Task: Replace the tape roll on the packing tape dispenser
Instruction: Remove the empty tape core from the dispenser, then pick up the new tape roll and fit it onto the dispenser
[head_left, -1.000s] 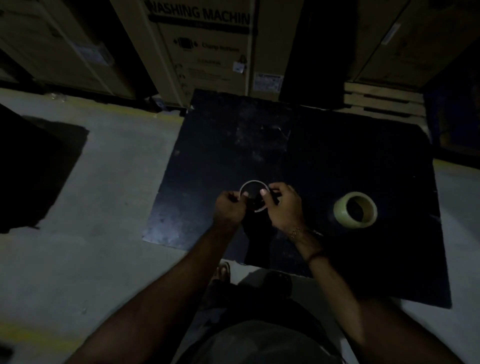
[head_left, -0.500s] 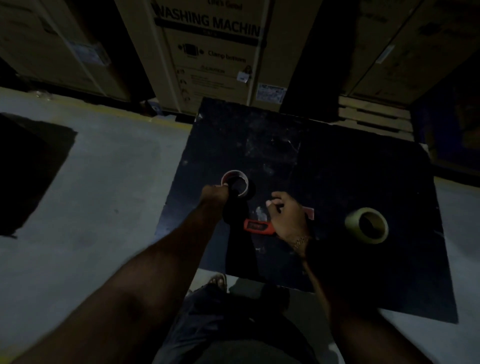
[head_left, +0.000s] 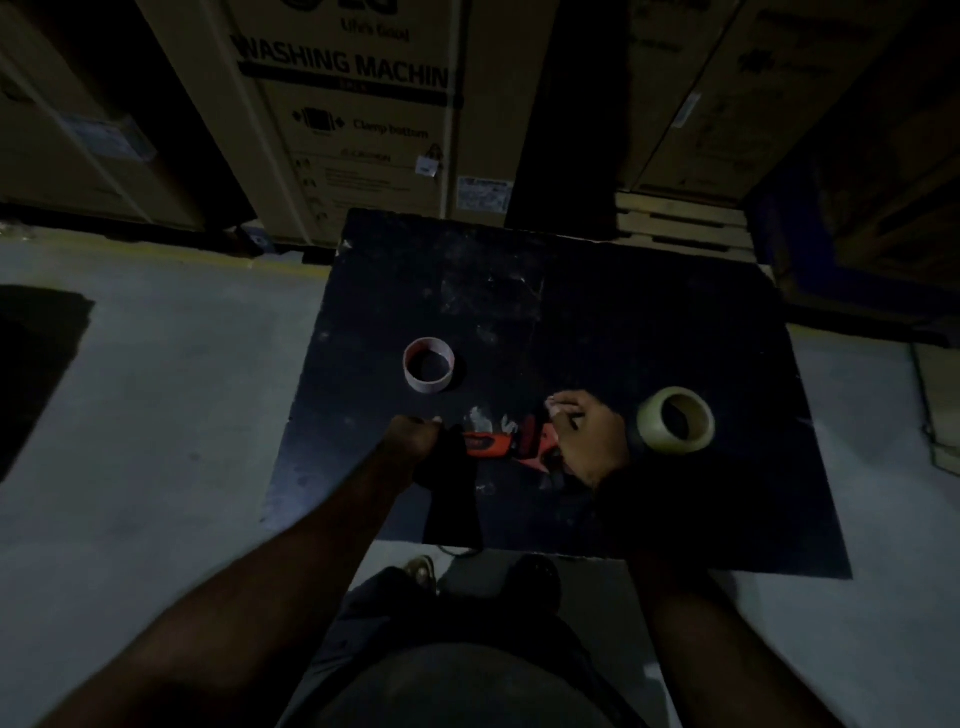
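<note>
An orange packing tape dispenser (head_left: 511, 446) lies on the black tabletop (head_left: 597, 332) between my hands. My left hand (head_left: 415, 436) is closed around its dark handle end. My right hand (head_left: 584, 434) grips its head end, covering that part. An empty cardboard tape core (head_left: 429, 365) stands alone on the table, a little beyond my left hand. A full roll of pale tape (head_left: 675, 427) lies flat just to the right of my right hand, not touched.
Large cardboard washing machine boxes (head_left: 353, 119) stand against the table's far edge, with wooden pallets (head_left: 680, 223) at the back right. Grey concrete floor (head_left: 156, 415) lies to the left. My legs and feet (head_left: 421, 569) are under the table's near edge.
My left hand set the empty core down on the table, let it go and came back to the dispenser's handle. My right hand kept the dispenser low on the table.
</note>
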